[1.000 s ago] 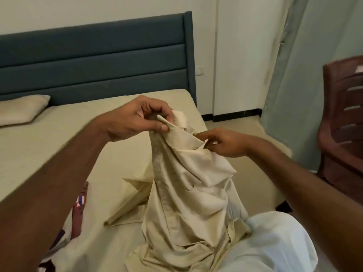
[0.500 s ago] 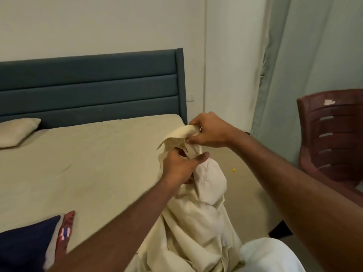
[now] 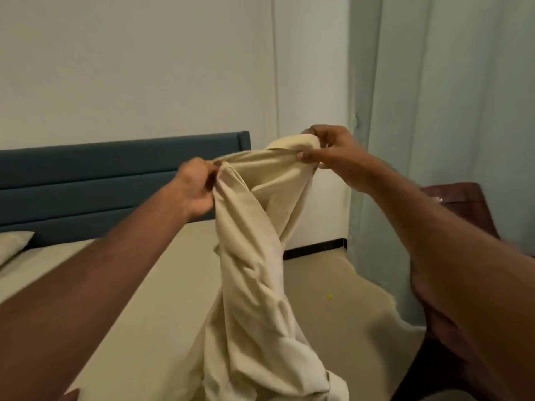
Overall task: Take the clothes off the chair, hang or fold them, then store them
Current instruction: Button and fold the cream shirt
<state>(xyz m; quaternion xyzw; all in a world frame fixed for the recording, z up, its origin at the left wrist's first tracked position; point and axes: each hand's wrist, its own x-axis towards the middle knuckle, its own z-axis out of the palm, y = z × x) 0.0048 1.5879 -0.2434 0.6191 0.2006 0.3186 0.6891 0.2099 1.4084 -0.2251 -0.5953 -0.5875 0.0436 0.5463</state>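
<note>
Head view: my left hand (image 3: 194, 189) and right hand (image 3: 333, 153) each pinch the top edge of the cream shirt (image 3: 254, 256), fingers clamped on cloth. It hangs twisted above the bed (image 3: 144, 299), chair (image 3: 463, 204) at right.

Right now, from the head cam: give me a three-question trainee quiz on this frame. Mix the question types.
1. True or false: both the left hand and the right hand grip the top edge of the cream cotton shirt.
2. Multiple choice: the shirt's body is (A) spread flat on the bed, (B) hanging twisted below the hands, (C) draped over the chair.
3. Fill in: the dark reddish-brown plastic chair stands on the person's ____ side, by the pale curtain.

Key: 1 true; 2 B; 3 right.
</note>
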